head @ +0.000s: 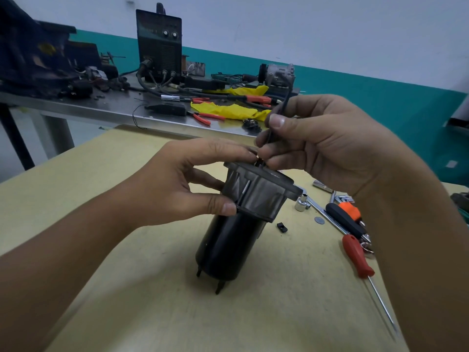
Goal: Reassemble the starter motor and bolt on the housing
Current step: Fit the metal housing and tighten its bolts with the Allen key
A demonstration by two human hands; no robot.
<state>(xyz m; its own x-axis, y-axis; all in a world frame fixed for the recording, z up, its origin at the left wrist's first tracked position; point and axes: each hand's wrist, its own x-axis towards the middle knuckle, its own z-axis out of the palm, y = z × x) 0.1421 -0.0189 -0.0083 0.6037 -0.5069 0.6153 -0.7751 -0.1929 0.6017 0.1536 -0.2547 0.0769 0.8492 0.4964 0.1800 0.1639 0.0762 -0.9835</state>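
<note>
While the left hand (pixel 177 184) is gripping the seated housing (pixel 258 191), the right hand (pixel 324 146) is pinching a thin tool (pixel 279 107) at its 12 o'clock rim; bolting apparently remains.

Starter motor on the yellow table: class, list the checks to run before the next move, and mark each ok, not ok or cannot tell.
1. Starter motor upright on the table: ok.
2. Left hand steadies the grey housing: ok.
3. Right hand holds a thin dark tool at the housing top: ok.
4. Housing seated flush: cannot tell.
5. Bolt threaded: cannot tell.
6. Red screwdriver and socket close by: ok.
</note>
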